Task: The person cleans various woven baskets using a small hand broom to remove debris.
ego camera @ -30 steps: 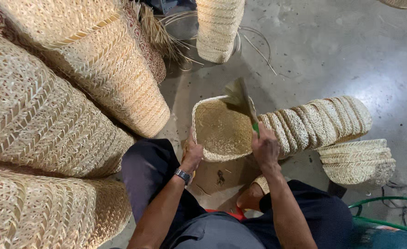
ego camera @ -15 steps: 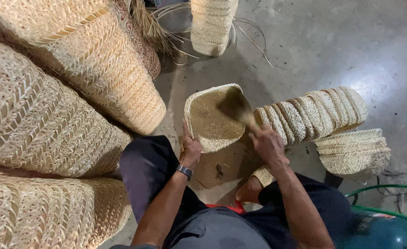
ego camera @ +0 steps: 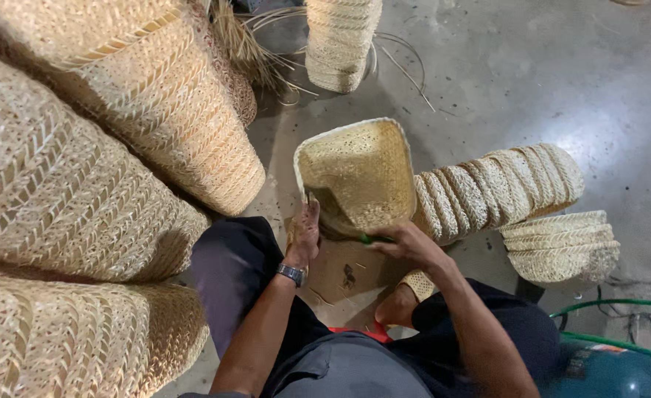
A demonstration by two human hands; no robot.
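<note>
A small woven straw basket [ego camera: 366, 166] stands tilted on the concrete floor in front of my knees, its mouth turned towards me. My left hand [ego camera: 305, 232], with a wristwatch [ego camera: 292, 274] on that wrist, grips the basket's near left rim. My right hand [ego camera: 408, 243] is closed on the green handle [ego camera: 370, 239] of a flat dark blade [ego camera: 340, 208]. That blade lies inside the basket against its lower wall. My legs in dark trousers frame the bottom of the view.
Big stacks of large woven baskets [ego camera: 82, 184] fill the left side. A row of nested small baskets [ego camera: 498, 184] lies to the right, with a short stack [ego camera: 561, 247] beside it. Another stack [ego camera: 340, 40] and loose straw strips [ego camera: 248, 44] are at the back. A green hose [ego camera: 613, 304] lies at bottom right.
The blade, held up over the basket's rim a second ago, has come down inside the basket. The basket has tipped so its mouth faces me more. My left hand stays on the rim.
</note>
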